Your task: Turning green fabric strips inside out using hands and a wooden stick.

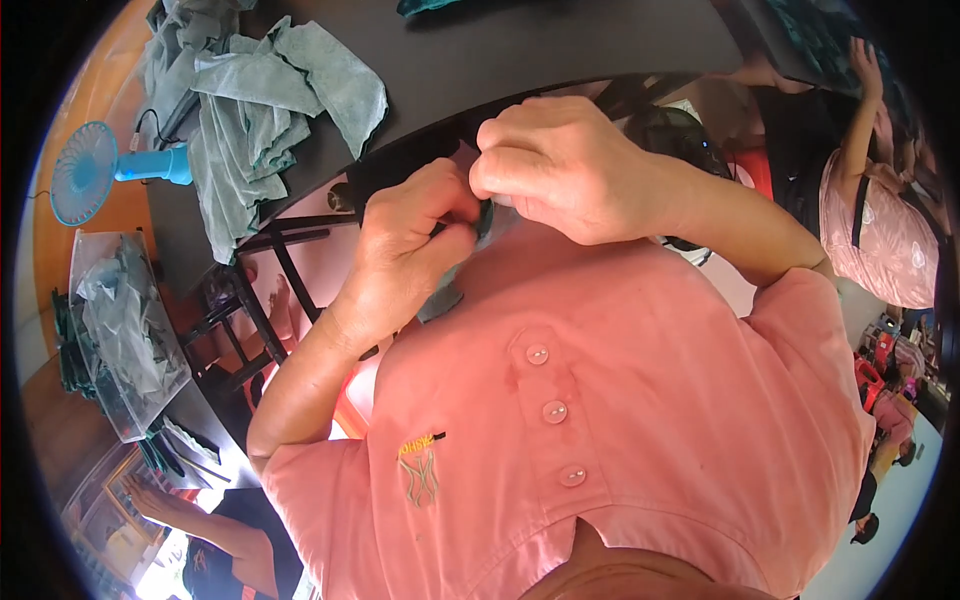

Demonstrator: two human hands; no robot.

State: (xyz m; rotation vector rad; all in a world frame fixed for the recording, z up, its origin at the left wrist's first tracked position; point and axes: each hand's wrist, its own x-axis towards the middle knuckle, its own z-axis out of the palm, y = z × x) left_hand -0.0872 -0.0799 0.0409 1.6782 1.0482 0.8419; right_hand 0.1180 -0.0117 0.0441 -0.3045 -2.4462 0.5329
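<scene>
A small grey-green piece of cloth (441,302) is held up in front of my pink shirt, mostly covered by my fingers. My left hand (415,240) is closed, with thumb and bent fingers pinching the cloth, and its loose end hangs below the palm. Right beside it, slightly higher, my right hand (570,170) is also closed, its curled fingers meeting the cloth's upper edge. A small pale bit shows under the right fingertips, too small to name. On the dark table (500,50) beyond, at the left, lies a loose heap of grey-green cloth pieces (255,110).
A blue fan (85,172) stands by the heap at the table's left. Below it, a clear plastic bin (130,330) holds more cloth. A black metal stool frame (265,300) is under the table edge. Other people (235,540) appear at lower left and along the right.
</scene>
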